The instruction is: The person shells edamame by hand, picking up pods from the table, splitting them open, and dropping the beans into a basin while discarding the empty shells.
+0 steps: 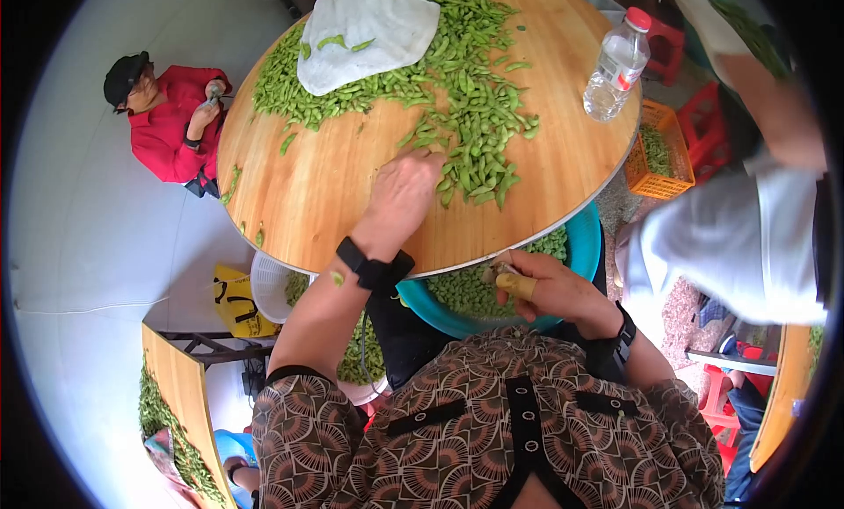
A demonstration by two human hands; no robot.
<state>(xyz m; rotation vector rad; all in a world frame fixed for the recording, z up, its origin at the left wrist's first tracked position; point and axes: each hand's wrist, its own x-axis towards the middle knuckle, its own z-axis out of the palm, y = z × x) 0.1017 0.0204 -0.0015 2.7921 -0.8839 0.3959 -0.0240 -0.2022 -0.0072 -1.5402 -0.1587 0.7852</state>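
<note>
My left hand (405, 186) rests low over the round wooden table (316, 199), its fingertips at the edge of a heap of green soybean pods (478, 133). The fingers are bent, and whether a pod is between them is hidden. Past the table's near edge, my right hand (550, 288) is curled above a teal basin (595, 239) of shelled green beans (465, 291). A yellow covering (516, 286) wraps its thumb. Between thumb and fingers sits a small shiny object (504, 269), too small to identify.
A white cloth (369, 34) lies on the pods. A water bottle (616, 67) stands near the table's right edge. Below are an orange crate (661, 188) and a white basket (267, 288). One person in red (175, 126) is at left; another, blurred person (725, 239) is close at right.
</note>
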